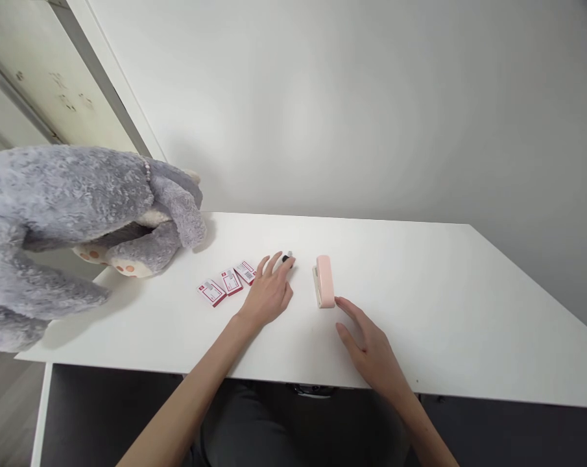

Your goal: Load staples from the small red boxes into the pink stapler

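A pink stapler [325, 283] with a pale base lies on the white table, its long side pointing away from me. My right hand [368, 347] is open just to its right, with the index fingertip at the stapler's near end; whether they touch, I cannot tell. My left hand [268, 295] rests palm down with spread fingers. Its fingertips are beside a small black and silver object [288, 260], partly hidden and too small to name. Left of that hand lie three small white and red boxes, the left box [211, 292], the middle box [231, 281] and the right box [247, 272], which the hand partly covers.
A large grey plush toy [79, 188] takes up the table's left end and hangs over its edge. Behind the white table [419, 285] stands a plain wall [346, 117]. The table's front edge runs just before my lap.
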Action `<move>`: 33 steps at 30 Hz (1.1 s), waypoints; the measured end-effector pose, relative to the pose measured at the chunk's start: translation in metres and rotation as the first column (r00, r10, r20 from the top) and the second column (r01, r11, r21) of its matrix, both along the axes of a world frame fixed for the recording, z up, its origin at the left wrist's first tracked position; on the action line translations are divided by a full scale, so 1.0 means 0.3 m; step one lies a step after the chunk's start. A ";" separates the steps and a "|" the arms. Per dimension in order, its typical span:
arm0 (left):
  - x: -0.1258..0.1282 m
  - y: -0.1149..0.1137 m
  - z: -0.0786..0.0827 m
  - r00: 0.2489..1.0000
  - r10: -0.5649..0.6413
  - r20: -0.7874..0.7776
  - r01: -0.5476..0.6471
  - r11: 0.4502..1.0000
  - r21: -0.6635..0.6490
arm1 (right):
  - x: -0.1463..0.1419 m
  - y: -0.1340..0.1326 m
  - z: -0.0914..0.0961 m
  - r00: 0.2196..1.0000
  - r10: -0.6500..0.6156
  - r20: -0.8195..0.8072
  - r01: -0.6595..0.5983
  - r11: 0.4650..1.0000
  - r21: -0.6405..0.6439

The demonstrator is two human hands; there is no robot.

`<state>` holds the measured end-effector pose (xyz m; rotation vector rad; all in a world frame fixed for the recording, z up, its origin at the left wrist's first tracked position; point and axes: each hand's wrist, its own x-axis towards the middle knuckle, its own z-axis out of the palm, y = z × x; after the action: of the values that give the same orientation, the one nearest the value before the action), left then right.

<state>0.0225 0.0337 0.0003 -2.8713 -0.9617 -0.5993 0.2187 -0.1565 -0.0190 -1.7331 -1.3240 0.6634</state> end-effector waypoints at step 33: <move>-0.072 -0.109 -0.007 0.987 0.000 0.159 0.003 1.000 -0.018 | -0.001 -0.002 0.002 1.000 -0.011 0.015 0.011 1.000 -0.003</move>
<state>0.0010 0.0011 -0.0018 -2.8754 -0.9891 -0.8357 0.2185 -0.1569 -0.0185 -1.7496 -1.3237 0.6482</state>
